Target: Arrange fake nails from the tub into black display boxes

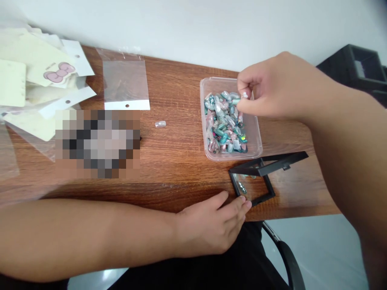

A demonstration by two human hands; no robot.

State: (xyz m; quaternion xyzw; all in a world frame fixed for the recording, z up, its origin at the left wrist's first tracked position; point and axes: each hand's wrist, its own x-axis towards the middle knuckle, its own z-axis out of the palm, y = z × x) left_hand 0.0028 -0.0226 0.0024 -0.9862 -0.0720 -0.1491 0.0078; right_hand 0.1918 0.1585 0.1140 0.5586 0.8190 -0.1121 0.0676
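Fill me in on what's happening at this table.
Someone is handling nail-shaped pieces. Their right hand pinches a small piece over a clear plastic tub filled with loose, mostly teal and pinkish pieces. Their left hand is at the near edge of a black case, whose lid stands raised; a few pieces show inside. One pale piece lies alone on the table, left of the tub.

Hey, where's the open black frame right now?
In the head view, the open black frame is right of centre, near the front edge of the wooden table, below the clear tub, with the left hand at its near corner.
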